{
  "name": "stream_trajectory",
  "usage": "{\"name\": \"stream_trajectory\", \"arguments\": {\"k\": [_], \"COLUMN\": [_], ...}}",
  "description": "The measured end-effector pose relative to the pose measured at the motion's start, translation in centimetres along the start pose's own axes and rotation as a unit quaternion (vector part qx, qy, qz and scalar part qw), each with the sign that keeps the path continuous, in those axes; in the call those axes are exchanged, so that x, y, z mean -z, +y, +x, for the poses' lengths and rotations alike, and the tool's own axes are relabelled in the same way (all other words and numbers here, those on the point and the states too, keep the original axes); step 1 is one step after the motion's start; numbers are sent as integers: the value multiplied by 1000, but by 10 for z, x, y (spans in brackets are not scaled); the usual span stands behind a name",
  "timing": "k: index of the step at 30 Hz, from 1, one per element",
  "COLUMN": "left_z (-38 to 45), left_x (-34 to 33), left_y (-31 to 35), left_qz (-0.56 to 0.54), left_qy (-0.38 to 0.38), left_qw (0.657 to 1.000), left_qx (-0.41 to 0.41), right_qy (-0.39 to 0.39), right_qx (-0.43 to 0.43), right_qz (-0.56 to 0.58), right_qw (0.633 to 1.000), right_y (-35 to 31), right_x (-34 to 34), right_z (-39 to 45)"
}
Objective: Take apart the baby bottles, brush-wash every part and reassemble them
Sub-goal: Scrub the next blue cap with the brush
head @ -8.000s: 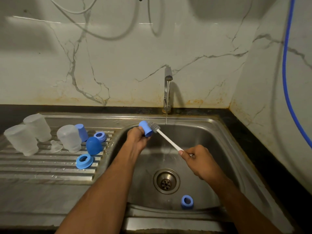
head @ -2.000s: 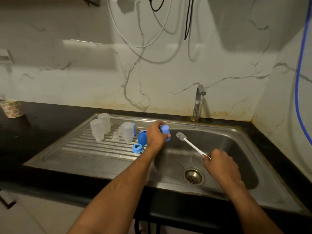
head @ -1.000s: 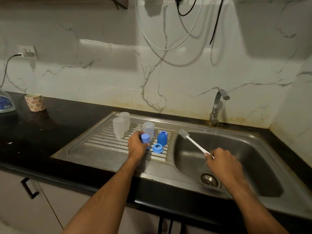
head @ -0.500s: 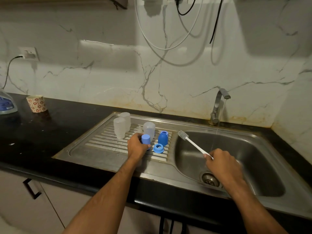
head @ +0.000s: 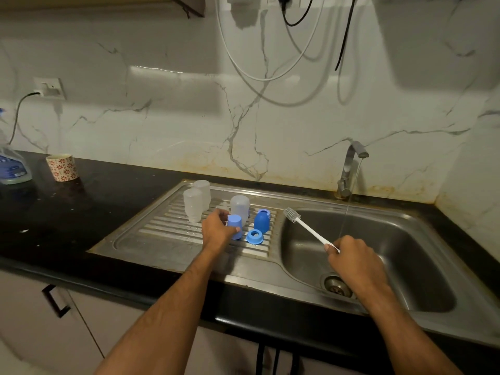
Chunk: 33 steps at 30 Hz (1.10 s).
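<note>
The black worktop (head: 89, 212) carries a steel sink unit; everything below is placed relative to its ribbed drainboard (head: 167, 231). To the right of the drainboard sits the sink basin (head: 405, 253), w/ a drain (head: 336, 286) at the bottom and a tap (head: 350, 169) at the back edge, a thin stream of water running from it. Far left of the drainboard, near the wall, stand a spray bottle (head: 12, 166) and a floral cup (head: 62, 167).

On the drainboard's back part stand three clear bottle bodies, upside down: two (head: 196, 203) close together at the left, one (head: 240, 205) further right. At the drainboard's right edge, nearest the basin: a blue dome cap (head: 262, 221), a blue ring (head: 263, 211) just behind it, and a blue collar ring (head: 255, 236) in front.

The left hand (head: 216, 231) is over the drainboard's middle, fingers curled round a small blue cap (head: 234, 226), wide end down at the ribs; whether it touches them can't be told. The right hand (head: 354, 258) is over the basin, fist clamped on the handle end of a white bottle brush (head: 305, 227), its grey bristle head pointing up-left toward the drainboard's right edge.
</note>
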State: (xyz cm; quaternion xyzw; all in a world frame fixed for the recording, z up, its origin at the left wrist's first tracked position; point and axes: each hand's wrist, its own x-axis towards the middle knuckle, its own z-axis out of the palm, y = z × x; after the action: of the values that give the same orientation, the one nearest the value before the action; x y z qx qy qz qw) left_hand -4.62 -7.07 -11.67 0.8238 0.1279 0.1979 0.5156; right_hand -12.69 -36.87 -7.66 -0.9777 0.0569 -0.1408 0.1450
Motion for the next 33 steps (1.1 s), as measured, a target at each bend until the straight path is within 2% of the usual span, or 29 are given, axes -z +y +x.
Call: {"name": "stream_trajectory", "arguments": {"k": [10, 14, 23, 28, 33], "left_z": [-3, -11, -30, -47, -60], "left_x": [9, 4, -52, -107, -162], "left_y": [19, 36, 65, 89, 97], "left_qz": [-5, -8, -32, -30, -10], "left_qy": [46, 41, 2, -66, -111], "left_qw": [999, 999, 997, 994, 987], "left_qx": [-17, -28, -72, -76, -119], "right_qy": [4, 13, 29, 25, 26], "right_qx": [-3, -3, -37, -66, -94], "right_qz": [-2, 2, 2, -6, 4], "right_qw": [1000, 1000, 999, 998, 995], "right_y": [3, 12, 49, 87, 120], "right_x": [11, 16, 45, 58, 54], "right_z": [-6, -7, -14, -11, 2]}}
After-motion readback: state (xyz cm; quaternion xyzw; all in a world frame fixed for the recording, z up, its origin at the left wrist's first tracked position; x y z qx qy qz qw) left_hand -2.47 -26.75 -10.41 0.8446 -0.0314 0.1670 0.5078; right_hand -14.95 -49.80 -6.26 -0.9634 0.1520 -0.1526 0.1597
